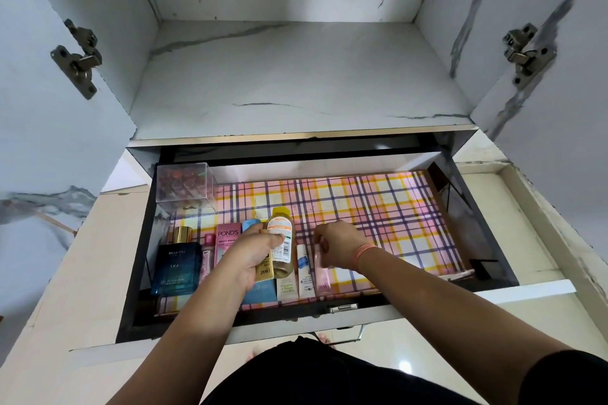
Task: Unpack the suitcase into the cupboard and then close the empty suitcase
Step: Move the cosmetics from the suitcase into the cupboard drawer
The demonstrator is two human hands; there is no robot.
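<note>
While the left hand (pixel 253 255) grips a yellow-capped amber plastic bottle (pixel 280 240), the fingers (pixel 324 245) of the right hand (pixel 337 248) pinch a pale pink tube (pixel 321 278) in the plaid-lined drawer (pixel 394 207).

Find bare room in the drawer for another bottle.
Plaid liner lies bare from the pink tube in the right hand to the drawer's right wall, and beside the clear box. Crowded: front left, around the bottle in the left hand.

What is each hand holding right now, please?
Left hand: grips a bottle and a yellow tube together.
Right hand: fingers curled round the top of a pink tube.
</note>
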